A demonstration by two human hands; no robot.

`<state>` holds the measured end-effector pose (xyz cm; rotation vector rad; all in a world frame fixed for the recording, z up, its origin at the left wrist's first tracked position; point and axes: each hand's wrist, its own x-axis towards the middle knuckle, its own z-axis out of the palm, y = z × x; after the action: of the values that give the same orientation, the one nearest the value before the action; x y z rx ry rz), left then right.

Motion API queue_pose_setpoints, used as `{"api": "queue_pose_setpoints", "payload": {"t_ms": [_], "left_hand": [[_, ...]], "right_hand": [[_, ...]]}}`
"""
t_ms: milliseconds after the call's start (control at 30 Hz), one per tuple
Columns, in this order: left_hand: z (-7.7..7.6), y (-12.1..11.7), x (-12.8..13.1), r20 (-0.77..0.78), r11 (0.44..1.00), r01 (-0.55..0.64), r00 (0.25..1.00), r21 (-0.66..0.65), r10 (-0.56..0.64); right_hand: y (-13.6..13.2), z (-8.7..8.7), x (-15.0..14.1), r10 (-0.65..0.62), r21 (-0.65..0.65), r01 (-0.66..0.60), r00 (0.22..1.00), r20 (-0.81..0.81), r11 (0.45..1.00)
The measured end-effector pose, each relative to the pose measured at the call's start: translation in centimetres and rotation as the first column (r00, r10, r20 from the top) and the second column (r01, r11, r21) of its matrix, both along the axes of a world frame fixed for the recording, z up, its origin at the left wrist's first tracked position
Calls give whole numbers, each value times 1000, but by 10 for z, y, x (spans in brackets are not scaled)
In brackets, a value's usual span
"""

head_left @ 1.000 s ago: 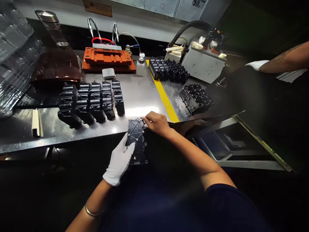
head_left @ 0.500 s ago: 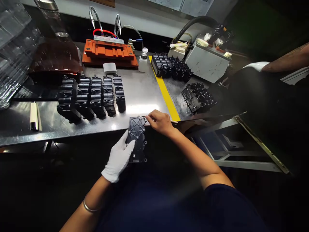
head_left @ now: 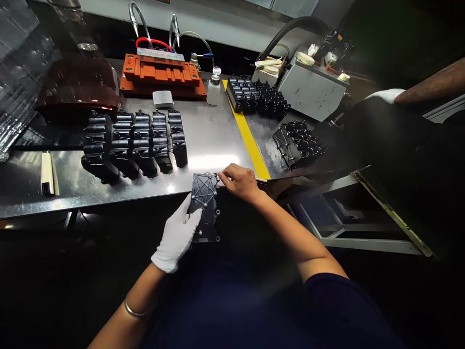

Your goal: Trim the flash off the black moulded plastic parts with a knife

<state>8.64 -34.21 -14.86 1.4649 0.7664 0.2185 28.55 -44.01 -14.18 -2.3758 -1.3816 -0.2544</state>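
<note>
A black molded plastic housing [head_left: 205, 220], with a star of ribs and small round lugs along its right side, is held upright just in front of the table edge. My left hand [head_left: 178, 235], in a white glove, grips it by its left side, the thumb lying across its face. Bare and closed in a pinch, my right hand [head_left: 240, 182] is at the housing's upper right corner. Whatever lies between those fingertips is too small or hidden to make out.
Similar black housings [head_left: 140, 140] stand in a row on the metal table [head_left: 205, 123]; more black housings [head_left: 256, 94] lie beyond a yellow stripe [head_left: 250, 143]. Behind are an orange fixture [head_left: 160, 70] and a small bottle [head_left: 214, 87]. Another person's gloved hand [head_left: 387, 96] is at right.
The view has shifted slightly. Both hands and the housing keep nearly the same positions relative to each other; no grip has visibly changed.
</note>
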Motion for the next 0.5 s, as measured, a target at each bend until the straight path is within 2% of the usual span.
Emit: {"api": "queue_pose_setpoints", "payload": {"t_ms": [300,500], "left_hand": [[-2,0,0,11,998,11,1000,-62,-10],[-4,1,0,6,1000,14,1000,-13,-14]], "right_hand": [[1,0,-2,-32,5,33,998,-44,999],[-20,6,-14,140,34,-136,979,-148,990]]}}
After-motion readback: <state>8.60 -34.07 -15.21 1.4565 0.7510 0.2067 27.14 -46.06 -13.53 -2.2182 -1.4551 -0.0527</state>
